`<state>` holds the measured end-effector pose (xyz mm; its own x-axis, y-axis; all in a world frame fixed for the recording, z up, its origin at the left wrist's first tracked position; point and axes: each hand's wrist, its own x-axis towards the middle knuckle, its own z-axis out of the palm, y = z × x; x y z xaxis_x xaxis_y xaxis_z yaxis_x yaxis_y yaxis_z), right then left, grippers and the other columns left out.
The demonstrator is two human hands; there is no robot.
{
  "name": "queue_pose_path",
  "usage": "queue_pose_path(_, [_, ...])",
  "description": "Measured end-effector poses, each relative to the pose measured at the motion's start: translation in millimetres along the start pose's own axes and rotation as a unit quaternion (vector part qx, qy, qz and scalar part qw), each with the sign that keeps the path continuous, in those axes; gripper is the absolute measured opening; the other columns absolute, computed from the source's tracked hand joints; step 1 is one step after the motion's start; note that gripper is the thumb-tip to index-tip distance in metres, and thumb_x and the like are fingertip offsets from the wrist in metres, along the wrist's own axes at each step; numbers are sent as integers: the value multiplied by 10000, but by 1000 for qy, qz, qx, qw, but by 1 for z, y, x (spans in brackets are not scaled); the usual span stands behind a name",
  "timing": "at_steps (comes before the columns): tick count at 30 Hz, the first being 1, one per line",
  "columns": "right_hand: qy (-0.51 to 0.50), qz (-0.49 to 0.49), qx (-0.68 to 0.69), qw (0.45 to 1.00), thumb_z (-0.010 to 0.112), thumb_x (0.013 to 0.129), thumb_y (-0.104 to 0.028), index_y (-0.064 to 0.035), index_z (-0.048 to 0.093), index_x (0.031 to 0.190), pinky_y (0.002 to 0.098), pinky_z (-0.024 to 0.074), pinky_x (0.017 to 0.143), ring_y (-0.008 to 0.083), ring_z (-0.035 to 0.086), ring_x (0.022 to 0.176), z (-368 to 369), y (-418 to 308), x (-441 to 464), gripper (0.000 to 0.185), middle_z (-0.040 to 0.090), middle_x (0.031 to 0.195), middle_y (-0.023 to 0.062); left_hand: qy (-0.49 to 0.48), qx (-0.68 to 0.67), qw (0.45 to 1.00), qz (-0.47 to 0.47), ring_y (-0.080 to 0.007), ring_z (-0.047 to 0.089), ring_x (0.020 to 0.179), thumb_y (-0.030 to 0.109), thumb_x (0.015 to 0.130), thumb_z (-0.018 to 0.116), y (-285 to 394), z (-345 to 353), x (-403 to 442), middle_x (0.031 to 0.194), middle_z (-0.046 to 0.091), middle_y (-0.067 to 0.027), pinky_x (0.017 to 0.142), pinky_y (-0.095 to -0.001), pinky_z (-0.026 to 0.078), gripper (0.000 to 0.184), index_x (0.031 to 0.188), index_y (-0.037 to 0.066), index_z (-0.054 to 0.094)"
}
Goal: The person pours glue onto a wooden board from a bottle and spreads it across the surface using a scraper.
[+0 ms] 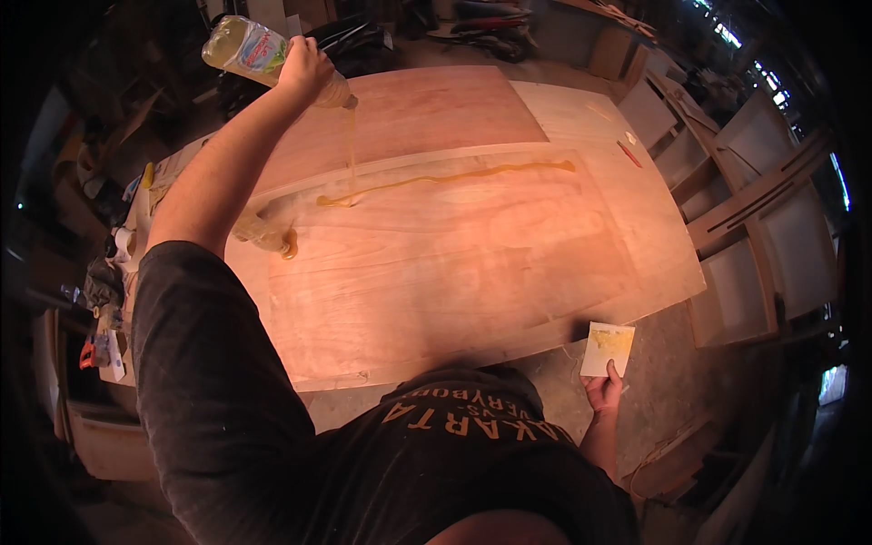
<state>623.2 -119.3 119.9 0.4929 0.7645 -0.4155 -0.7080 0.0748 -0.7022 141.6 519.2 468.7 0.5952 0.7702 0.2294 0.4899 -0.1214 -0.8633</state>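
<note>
My left hand (pixel 307 71) is wrapped round a clear plastic bottle (pixel 238 44) with a printed label, tilted neck down over the far left of the board. A thin stream of yellowish liquid (pixel 352 145) falls from its mouth onto a plywood sheet (pixel 436 263). There it joins a long wavy line of the same liquid (pixel 445 179) running to the right. Off the near right edge, my right hand (pixel 603 389) grips a pale flat square spreader (pixel 609 347) smeared with yellow. Partly behind my left arm, a second clear plastic container (pixel 262 229) lies on the wood, yellow at its mouth.
A darker reddish sheet (pixel 418 109) lies along the far side of the worktop. A small red object (pixel 629 154) rests near the right edge. Wooden cabinet frames (pixel 731 272) stand close on the right. An orange-handled tool (pixel 87 354) is at the left edge.
</note>
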Motion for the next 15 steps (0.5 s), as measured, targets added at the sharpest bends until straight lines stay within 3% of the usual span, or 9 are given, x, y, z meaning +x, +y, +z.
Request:
queue_pose_path(7, [0,2,9,1000,634,1002,-335,-161,516,1427,501,469,989,252,589,1256,-7,0,-5,475,615,1397,45,37,22,999,16,-237,571,1200,291,836,737,4,-3,14,1149,709,-11,1003,-417,380,454,1267,161,676])
queue_pose_path(10, [4,4,2,1000,643,996,-340,-161,532,1413,492,469,986,245,598,1242,-10,0,-6,467,628,1381,37,110,31,993,26,-258,562,1225,299,865,708,4,-10,16,1183,707,-25,1092,-462,338,352,1191,166,720])
queue_pose_path(15, [14,8,1,1000,642,997,-340,-148,513,1433,501,467,999,256,597,1257,-13,0,-10,494,621,1396,47,207,28,977,29,-277,541,1267,287,844,706,-3,-37,25,1214,652,-52,1230,-490,231,370,1200,187,705])
